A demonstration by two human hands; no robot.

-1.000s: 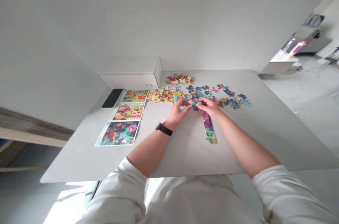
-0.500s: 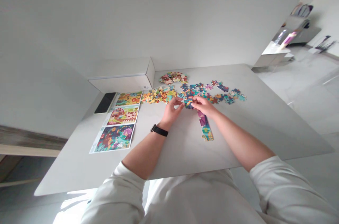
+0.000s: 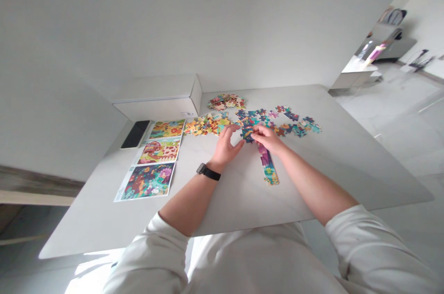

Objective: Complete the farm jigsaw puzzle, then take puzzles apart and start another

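Observation:
My left hand (image 3: 226, 147), with a black watch on its wrist, and my right hand (image 3: 266, 139) meet over the table's middle. Between their fingertips sits a dark blue puzzle piece (image 3: 247, 134), pinched from both sides. A joined strip of puzzle pieces (image 3: 268, 166) runs from under my right hand toward me. Just beyond my fingers lie loose blue and teal pieces (image 3: 277, 120), with a yellow-orange heap (image 3: 205, 125) to the left and a reddish heap (image 3: 225, 102) farther back.
Three picture cards (image 3: 152, 159) lie in a column on the grey table (image 3: 347, 164) at the left. A black phone (image 3: 135, 134) rests beside them, and a white box (image 3: 156, 97) stands behind. A room with furniture opens at the far right.
My hands stay together on the puzzle piece, and my left fingers have spread a little. The view has drifted slightly, so everything sits a bit farther left.

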